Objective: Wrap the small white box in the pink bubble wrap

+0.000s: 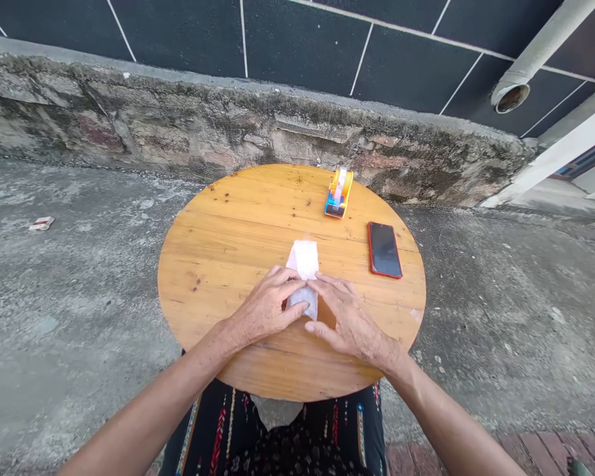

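Note:
A white strip of thin paper or tissue [305, 258], which looks folded, lies on the round wooden table [218, 264] in front of me. From the left, my left hand [268, 304] rests its fingertips and thumb on the paper, with the thumb apart from the index finger. On the other side, my right hand [350, 317] touches the paper's right edge with its fingertips. Its thumb stretches out below, near the paper's lower end. The fingers of both hands are extended, and the index fingertips nearly meet over the paper's middle, covering part of it.
Near the table's far edge stands a yellow and blue tape dispenser [338, 193]. A phone in a red case [385, 250] lies at the right. Behind the table runs a rough stone ledge [188, 129] under a dark tiled wall. A small crumpled packet [41, 224] is on the concrete ground.

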{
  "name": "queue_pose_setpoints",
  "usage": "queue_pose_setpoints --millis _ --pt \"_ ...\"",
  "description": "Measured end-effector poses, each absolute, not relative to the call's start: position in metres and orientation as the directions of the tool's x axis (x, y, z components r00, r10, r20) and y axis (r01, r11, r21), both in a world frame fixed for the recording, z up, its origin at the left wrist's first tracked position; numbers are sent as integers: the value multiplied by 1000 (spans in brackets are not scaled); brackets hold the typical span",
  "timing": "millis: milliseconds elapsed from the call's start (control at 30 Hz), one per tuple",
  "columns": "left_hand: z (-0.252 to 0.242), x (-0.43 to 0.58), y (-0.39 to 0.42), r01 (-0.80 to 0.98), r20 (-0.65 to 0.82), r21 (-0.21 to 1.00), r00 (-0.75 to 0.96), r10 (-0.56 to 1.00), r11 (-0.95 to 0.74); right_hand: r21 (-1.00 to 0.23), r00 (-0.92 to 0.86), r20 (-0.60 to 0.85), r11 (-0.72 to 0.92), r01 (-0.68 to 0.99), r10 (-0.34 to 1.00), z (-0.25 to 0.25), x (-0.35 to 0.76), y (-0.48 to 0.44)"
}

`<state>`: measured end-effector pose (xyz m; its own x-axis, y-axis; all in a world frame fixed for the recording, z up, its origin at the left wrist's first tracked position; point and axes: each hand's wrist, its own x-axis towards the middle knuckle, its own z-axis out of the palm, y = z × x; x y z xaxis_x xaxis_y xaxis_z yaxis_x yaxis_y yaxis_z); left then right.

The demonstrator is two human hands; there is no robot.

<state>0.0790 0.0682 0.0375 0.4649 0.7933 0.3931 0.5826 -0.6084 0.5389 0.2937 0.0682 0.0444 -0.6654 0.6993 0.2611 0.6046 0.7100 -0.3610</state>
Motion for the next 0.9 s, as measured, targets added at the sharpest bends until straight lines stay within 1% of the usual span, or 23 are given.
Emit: queue_pose_setpoints --millis 167,333,533,733,900 --pt "32 79 68 627 408 507 430 806 -591 -281 -672 308 739 612 673 32 293 67" --pt "30 81 65 670 412 481 396 820 -565 -230 -676 344 756 613 652 29 289 69" --pt "27 83 61 639 389 541 385 837 -546 -193 -668 350 749 634 656 30 286 66" --pt "21 85 60 577 424 627 312 850 -524 -152 -659 391 751 642 642 24 284 66" --pt "16 86 60 540 464 633 308 831 -554 -117 -658 419 756 644 625 23 284 66"
